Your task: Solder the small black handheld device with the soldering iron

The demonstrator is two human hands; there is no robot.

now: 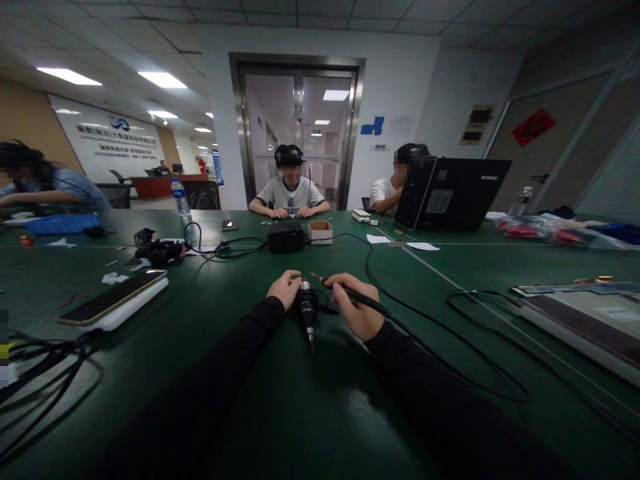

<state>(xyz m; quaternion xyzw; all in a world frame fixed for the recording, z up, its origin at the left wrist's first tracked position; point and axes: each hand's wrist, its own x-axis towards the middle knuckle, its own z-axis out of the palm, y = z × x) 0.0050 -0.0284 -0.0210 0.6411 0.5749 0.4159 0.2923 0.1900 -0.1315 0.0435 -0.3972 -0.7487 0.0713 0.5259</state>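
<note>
A soldering iron (344,287) with a black cord is held like a pen in my right hand (361,312). Its thin tip points left, close to the far end of a black electric screwdriver (307,308). That screwdriver lies on the green table with its pointed metal bit towards me, and a dark cable is bunched along its right side. My left hand (285,289) is closed at the screwdriver's far end, steadying it from the left. Some of its fingertips are hidden. What the iron's tip touches, if anything, is too small to tell.
Beyond my hands stand a black box (285,237) and a small open carton (321,233). The iron's cord (440,357) loops across the table at right. A phone (115,298) lies at left, a flat panel (585,317) at right. Several people sit around the table.
</note>
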